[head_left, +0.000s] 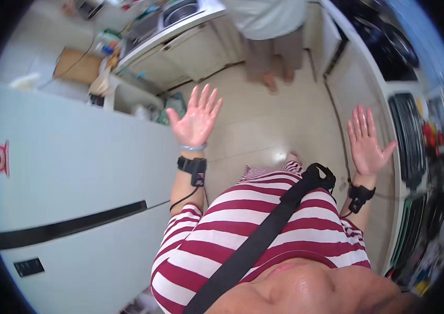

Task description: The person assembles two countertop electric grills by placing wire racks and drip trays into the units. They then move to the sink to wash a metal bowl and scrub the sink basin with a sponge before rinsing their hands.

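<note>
Palm up and fingers spread, my left hand [197, 121] is held out over the floor, holding nothing. A light bracelet [193, 147] circles that wrist, with a black strapped device [194, 168] below it and a cable running along the forearm. My right hand [369, 149] is likewise raised with its palm showing, fingers stretched and thumb out, nothing in it. Another black strapped device [360, 198] sits on the right wrist. The fridge [80, 152] is nearest to my left hand; the counter's cabinet front [355, 94] is nearest to my right.
Another person [269, 31] stands ahead by the counter. A sink [180, 13] and white cabinets [190, 55] lie at the far left. On the right counter are a black stove [389, 47] and a dark rack [409, 136]. A cardboard box [77, 65] stands behind the fridge.
</note>
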The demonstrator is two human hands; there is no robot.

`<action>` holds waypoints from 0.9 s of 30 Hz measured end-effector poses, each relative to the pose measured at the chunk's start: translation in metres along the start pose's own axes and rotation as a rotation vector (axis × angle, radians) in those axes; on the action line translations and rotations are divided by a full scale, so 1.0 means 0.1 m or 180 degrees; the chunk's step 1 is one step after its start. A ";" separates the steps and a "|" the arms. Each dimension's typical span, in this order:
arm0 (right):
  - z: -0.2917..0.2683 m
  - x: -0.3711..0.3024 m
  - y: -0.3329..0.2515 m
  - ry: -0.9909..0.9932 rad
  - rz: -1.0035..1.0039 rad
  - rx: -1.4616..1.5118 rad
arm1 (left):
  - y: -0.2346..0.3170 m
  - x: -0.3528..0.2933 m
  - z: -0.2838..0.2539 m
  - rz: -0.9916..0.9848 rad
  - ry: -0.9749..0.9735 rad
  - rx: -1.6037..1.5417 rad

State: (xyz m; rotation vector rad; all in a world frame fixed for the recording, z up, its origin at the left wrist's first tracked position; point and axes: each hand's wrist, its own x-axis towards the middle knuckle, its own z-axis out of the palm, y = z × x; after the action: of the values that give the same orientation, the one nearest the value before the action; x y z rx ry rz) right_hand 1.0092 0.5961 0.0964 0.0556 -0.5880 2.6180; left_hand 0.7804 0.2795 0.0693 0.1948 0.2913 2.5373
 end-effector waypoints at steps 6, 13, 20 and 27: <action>0.00 0.60 0.47 -0.0655 0.1075 -0.0164 | 0.56 -0.11 0.02 0.1355 0.0150 0.2504; -0.18 1.79 1.16 -0.1613 0.2359 -0.0935 | 1.01 0.06 0.24 0.2813 0.1609 0.4680; 0.30 2.81 2.63 -0.2241 0.3574 -0.0879 | 1.67 -0.18 0.20 0.1976 0.0950 0.1265; 0.57 3.56 3.78 -0.2460 0.3805 -0.1453 | 2.17 -0.16 -0.47 0.2110 0.2234 0.2501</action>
State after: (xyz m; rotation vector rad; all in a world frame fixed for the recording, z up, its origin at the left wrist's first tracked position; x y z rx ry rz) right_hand 0.5207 0.4186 0.0461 0.8205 -1.9646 3.3985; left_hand 0.6696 0.0862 0.0768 -0.3889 1.7413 2.8850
